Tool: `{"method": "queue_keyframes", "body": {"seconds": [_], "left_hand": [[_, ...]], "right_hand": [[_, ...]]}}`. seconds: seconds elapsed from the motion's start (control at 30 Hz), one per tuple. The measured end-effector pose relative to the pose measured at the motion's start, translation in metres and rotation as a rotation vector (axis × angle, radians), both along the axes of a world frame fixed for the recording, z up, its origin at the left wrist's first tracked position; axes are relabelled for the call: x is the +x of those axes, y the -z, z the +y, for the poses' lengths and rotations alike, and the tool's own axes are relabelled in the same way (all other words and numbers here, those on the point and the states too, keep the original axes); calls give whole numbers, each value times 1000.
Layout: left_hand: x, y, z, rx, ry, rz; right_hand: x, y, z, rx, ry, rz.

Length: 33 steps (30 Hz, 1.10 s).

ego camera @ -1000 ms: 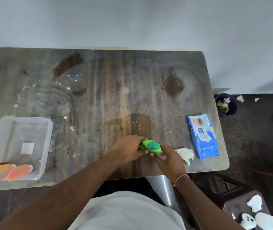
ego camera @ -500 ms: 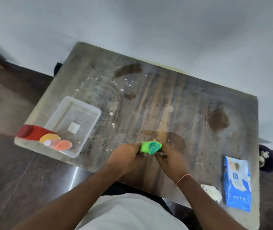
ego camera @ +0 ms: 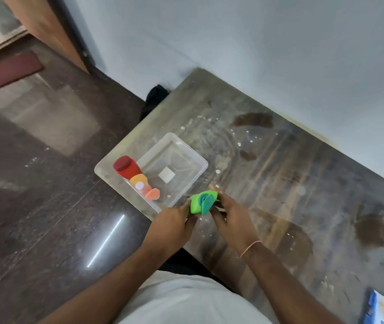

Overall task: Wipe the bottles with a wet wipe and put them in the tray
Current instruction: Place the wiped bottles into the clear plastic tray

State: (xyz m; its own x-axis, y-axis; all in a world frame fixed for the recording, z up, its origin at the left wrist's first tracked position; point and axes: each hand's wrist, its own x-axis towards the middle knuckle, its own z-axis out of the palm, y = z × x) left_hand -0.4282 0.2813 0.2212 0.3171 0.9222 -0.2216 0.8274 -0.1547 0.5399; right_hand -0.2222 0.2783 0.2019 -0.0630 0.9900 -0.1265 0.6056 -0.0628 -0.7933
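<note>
A: status on hands?
B: left hand [ego camera: 174, 219] and right hand [ego camera: 230, 210] both gripping the green bottle [ego camera: 201, 202], held between them just above the bench [ego camera: 303, 183], beside the near corner of the tray [ego camera: 195, 160]
A: tray contents?
B: clear tray holds a red bottle [ego camera: 126, 168], a yellow-capped one [ego camera: 138, 180] and an orange one [ego camera: 151, 192] along its left side. blue wipes pack [ego camera: 382, 309] at far right bench edge, well apart

Green bottle [ego camera: 201, 202], red bottle [ego camera: 126, 169], clear tray [ego camera: 195, 160], dark streaked table [ego camera: 303, 183].
</note>
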Motion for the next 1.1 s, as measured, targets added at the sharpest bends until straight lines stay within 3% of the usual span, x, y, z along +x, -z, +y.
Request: {"method": "queue_keyframes", "body": {"seconds": [0.47,1.1], "left_hand": [[-77,16,18,-107,-102,-8],[-100,29,45,-201,-143,-71]], "right_hand": [[-75,19,39,-100,-93,38],[-100,21,70,-171,-135,14]]}}
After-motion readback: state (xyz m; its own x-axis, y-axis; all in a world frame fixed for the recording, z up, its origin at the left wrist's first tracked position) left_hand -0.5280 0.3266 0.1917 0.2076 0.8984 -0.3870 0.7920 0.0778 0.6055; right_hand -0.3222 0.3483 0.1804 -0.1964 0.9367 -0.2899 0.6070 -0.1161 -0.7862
